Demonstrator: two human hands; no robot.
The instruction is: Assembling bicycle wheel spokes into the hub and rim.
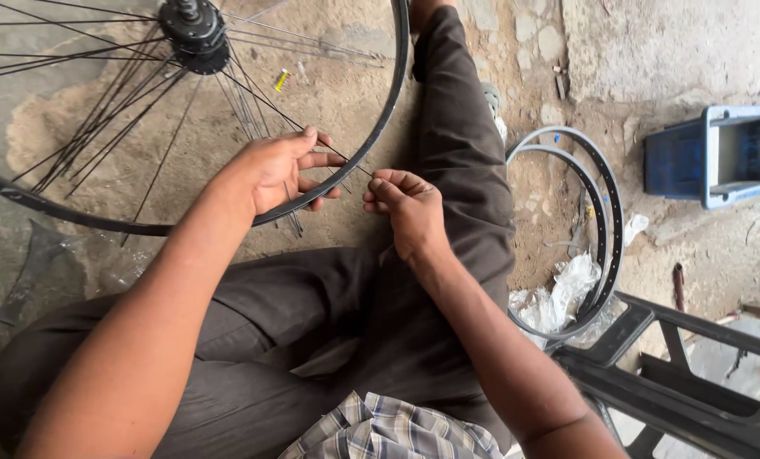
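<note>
A black bicycle wheel rim [378, 127] lies across the upper left, its thin black spokes [116, 110] fanning out from a black hub [195, 34]. My left hand [278, 170] reaches over the rim's near edge, its fingers closed around a thin spoke. My right hand [401, 208] sits just right of the rim and pinches the outer end of that same spoke [346, 160] between thumb and fingertips. Both hands hover above my lap in dark trousers [456, 161].
Two bare rims [609, 221] lean on the ground at right, over crumpled clear plastic [558, 297]. A blue plastic stool [720, 153] lies on its side at upper right. A dark plastic frame [677, 365] fills the lower right. A small yellow piece [281, 80] lies on the dirt floor.
</note>
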